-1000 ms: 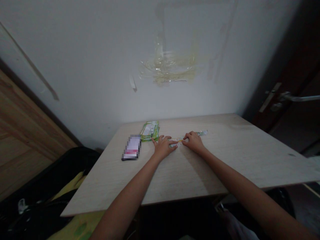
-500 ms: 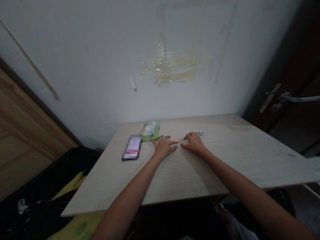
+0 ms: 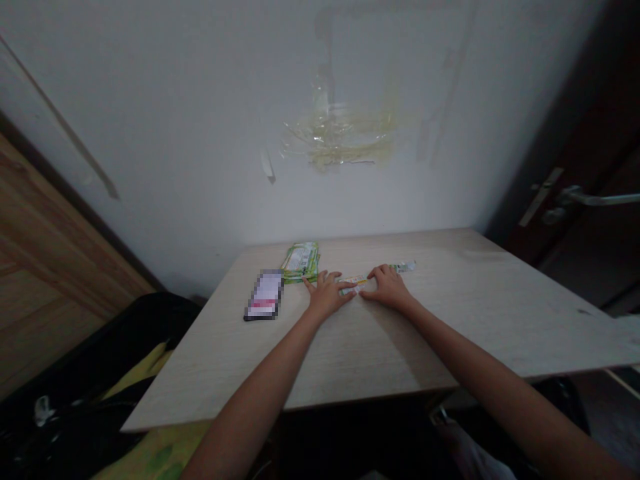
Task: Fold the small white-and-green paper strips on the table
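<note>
Green stack [image 3: 301,260], one; phone [image 3: 265,293], one — left hand [image 3: 326,293], right hand [image 3: 389,285], both spread at strip [image 3: 359,281].

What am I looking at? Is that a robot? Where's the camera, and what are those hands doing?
No robot here, just a person with two bare hands! The camera sits on their head, looking forward and down, so you see what's in front of them.

On the pale, wood-grain table, the spread left hand rests on a small, flat, white-and-orange printed piece. The curved right hand is at its other end, thumb and finger apart. Neither hand clearly grips it.

Beyond the right hand lies a thin, green-and-white strip. To the left are a stack of flat, green-and-white packets and a blurred, dark-edged, phone-like rectangle.
</note>
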A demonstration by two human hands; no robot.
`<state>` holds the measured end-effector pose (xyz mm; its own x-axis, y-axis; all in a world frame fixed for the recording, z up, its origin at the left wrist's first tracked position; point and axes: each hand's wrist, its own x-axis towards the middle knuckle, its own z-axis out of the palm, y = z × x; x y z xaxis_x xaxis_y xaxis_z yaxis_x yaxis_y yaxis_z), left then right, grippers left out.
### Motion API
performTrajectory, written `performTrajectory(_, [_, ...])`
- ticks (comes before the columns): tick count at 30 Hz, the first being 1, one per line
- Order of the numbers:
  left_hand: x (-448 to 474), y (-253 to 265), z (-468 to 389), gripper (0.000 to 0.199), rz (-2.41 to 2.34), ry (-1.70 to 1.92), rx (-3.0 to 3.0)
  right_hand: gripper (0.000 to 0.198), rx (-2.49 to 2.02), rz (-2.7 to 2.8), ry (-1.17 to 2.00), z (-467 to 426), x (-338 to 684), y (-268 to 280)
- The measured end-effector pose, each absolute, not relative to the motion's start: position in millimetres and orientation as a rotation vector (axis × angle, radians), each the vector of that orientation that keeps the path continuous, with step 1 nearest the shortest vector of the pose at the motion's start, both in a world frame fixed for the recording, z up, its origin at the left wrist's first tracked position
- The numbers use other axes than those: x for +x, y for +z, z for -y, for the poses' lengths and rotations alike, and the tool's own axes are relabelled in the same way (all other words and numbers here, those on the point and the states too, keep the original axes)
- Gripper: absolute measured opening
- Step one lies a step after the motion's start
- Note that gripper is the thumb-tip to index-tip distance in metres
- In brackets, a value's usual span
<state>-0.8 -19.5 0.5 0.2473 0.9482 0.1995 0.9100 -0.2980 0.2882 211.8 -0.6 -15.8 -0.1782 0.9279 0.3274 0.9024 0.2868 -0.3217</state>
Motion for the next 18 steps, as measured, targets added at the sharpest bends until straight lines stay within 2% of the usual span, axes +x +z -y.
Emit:
performTrajectory(7, [-1,1,20,0.031,-1.768,0.534,2.401,0.052,-1.575,2.092,0.142,-5,217,-21])
performTrajectory(13, [-2,-1,19,0.031,-1.777,0.589,2.405,0.017,-1.341,2.036,0.219,-12,227,-26])
performTrajectory(18, [-1,-3,18,0.031,-1.795,0.605,2.402,0.009,-1.201,2.075,0.190,-15,227,-32])
